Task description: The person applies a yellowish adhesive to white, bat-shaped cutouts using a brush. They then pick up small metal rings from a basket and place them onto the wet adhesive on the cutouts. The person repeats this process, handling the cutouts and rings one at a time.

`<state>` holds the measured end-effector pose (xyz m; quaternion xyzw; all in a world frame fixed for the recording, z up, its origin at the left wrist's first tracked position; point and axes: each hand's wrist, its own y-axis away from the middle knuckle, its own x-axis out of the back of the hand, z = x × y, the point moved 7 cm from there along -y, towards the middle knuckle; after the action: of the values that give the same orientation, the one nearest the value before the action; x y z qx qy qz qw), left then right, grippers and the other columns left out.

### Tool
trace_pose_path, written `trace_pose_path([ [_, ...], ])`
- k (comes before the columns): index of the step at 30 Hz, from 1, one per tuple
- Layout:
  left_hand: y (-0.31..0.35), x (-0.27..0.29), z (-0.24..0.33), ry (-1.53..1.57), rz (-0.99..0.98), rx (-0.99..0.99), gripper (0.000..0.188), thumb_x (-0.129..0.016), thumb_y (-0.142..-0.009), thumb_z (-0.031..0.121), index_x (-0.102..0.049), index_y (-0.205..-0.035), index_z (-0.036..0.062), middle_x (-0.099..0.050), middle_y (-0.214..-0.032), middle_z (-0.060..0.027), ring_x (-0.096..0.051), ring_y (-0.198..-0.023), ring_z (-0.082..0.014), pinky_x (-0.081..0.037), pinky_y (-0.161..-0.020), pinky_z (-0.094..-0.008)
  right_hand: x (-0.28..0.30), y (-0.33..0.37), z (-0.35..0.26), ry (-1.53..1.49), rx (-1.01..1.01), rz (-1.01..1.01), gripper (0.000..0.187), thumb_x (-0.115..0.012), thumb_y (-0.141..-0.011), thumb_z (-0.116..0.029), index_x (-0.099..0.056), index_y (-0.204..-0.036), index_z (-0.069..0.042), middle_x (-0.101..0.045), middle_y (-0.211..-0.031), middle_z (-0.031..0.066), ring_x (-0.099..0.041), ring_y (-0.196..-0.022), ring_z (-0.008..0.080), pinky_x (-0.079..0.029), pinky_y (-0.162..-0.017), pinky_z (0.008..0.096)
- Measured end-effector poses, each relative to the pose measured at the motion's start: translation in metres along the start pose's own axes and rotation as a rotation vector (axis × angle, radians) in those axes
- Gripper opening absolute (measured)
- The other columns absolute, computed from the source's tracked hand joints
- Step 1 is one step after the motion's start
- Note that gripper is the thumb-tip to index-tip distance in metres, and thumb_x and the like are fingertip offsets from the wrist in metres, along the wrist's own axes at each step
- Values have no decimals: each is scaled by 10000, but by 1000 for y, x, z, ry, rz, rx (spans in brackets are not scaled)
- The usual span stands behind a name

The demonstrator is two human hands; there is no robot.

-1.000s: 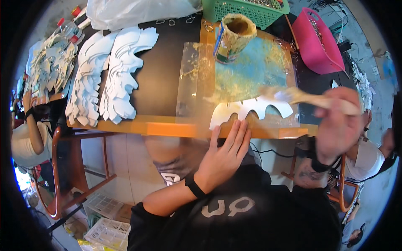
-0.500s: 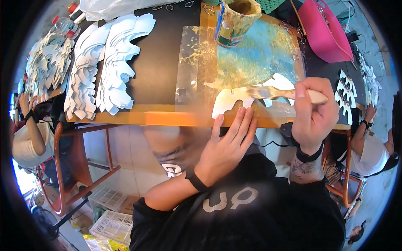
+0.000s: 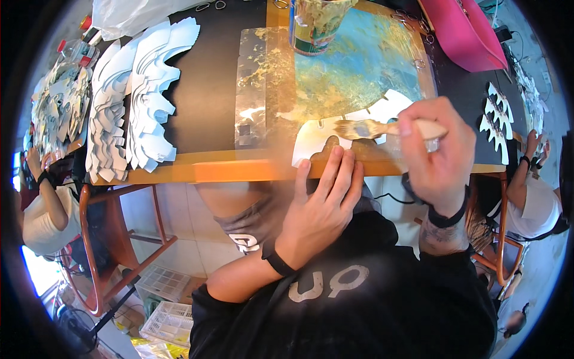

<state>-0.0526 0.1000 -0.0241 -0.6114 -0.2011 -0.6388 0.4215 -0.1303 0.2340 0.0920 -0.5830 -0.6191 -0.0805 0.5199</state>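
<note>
My right hand (image 3: 439, 155) is closed around the pale wooden handle of a flat paintbrush (image 3: 382, 127). The bristles, stained brownish, rest on a white curved cut-out piece (image 3: 310, 134) with scalloped and notched edges. My left hand (image 3: 320, 206) lies with fingers spread and stretched, fingertips at the near edge of that piece by the table's front edge. Beneath the piece is a work mat (image 3: 365, 66), blue and smeared with yellowish residue. A coated can (image 3: 317, 36), its top cut off by the picture's edge, stands on the mat beyond the brush.
To the left, fanned stacks of white cut-outs (image 3: 152, 96) lie on the dark tabletop (image 3: 209, 90). A pink bin (image 3: 463, 36) stands at the back right, with more white pieces (image 3: 496, 122) nearer. Other people (image 3: 51, 197) sit at both sides. An orange-framed chair (image 3: 107, 239) is at the left.
The whole view has shifted a little, moving the table things left and up. The brush tip has slid slightly left along the white piece; my left hand stays spread at its edge.
</note>
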Motion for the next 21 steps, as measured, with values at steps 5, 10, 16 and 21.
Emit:
trace_pose_path([
  [5, 3, 1, 0, -24, -39, -4, 709, -716, -836, 374, -542, -1460, 86, -438, -1581, -152, -366, -1507, -288, -165, -1212, -618, 19, 9, 6, -90, -197, 162, 65, -680, -884, -32, -643, -937, -29, -674, -816, 99, -656, -694, 268, -510, -653, 364],
  [10, 2, 0, 2, -61, -50, -21, 705, -705, -845, 374, -536, -1463, 80, -437, -1583, -151, -374, -1501, -287, -167, -1209, -634, 12, 3, 9, 0, -33, 35, 37, -671, -921, -42, -651, -945, -24, -685, -825, 76, -663, -720, 171, -515, -675, 290],
  [16, 0, -1, 4, -118, -48, -35, 675, -686, -863, 366, -544, -1457, 78, -450, -1573, -150, -398, -1485, -284, -192, -1200, -642, -1, -3, 1, -101, 34, 91, 57, -680, -903, -24, -649, -951, -23, -673, -832, 94, -660, -703, 183, -520, -655, 288],
  [21, 1, -1, 3, -135, -41, -38, 663, -686, -869, 362, -550, -1452, 76, -454, -1569, -148, -411, -1475, -280, -198, -1197, -645, 14, -4, 22, -2, -179, 173, 78, -682, -906, -39, -649, -977, -36, -669, -844, 87, -666, -716, 173, -529, -677, 291],
])
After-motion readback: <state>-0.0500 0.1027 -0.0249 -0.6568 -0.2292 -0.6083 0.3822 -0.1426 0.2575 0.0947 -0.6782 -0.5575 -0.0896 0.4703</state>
